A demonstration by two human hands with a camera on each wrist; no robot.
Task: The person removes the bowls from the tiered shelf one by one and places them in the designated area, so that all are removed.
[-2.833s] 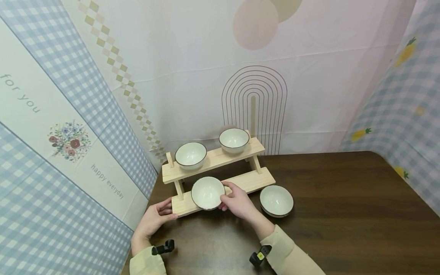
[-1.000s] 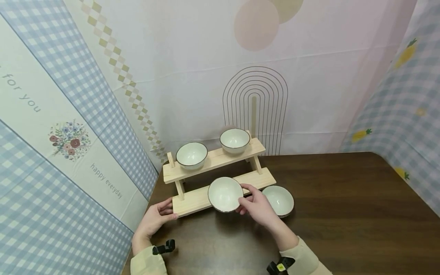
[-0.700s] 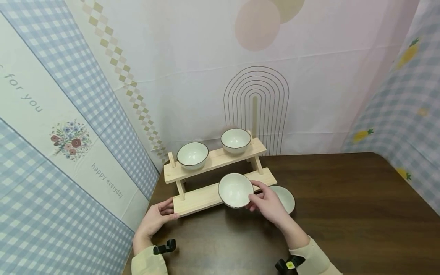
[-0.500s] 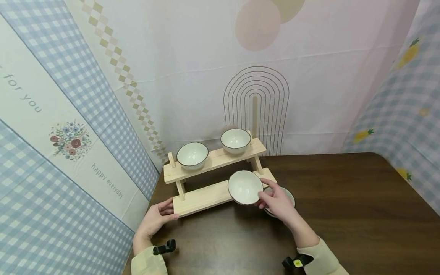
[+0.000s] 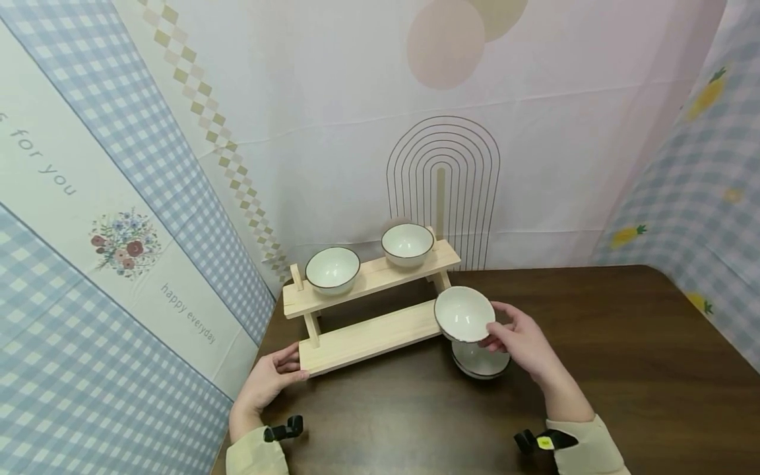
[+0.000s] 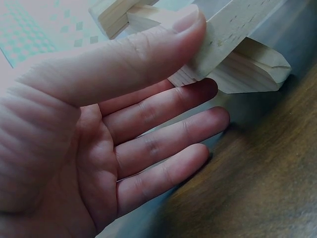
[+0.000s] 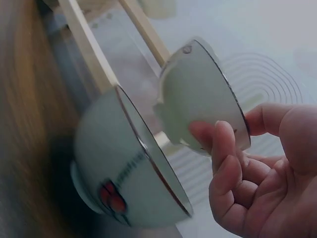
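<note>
A white bowl [image 5: 465, 314] with a dark rim is tilted in my right hand [image 5: 525, 343], pinched at its right edge between thumb and fingers. It hangs above a second bowl [image 5: 479, 361] on the table, partly hiding it in the head view. In the right wrist view, the lower bowl [image 7: 129, 163] shows a red painted pattern, with the held bowl [image 7: 198, 99] above its rim. My left hand [image 5: 267, 382] grips the left end of the two-tier wooden rack [image 5: 368, 338], thumb on the board's corner [image 6: 218, 49], other fingers extended below.
On the rack's upper tier sit two more white bowls, one at the left [image 5: 332, 269] and one at the right [image 5: 407, 244]. The dark wooden table [image 5: 623, 343] extends right. A printed white cloth [image 5: 320, 132] hangs behind, and checked cloth [image 5: 65, 316] stands at the left.
My right hand has carried the bowl from the lower tier rightward, past the rack's right end, to above the bowl on the table. My left hand has stayed at the rack's left end.
</note>
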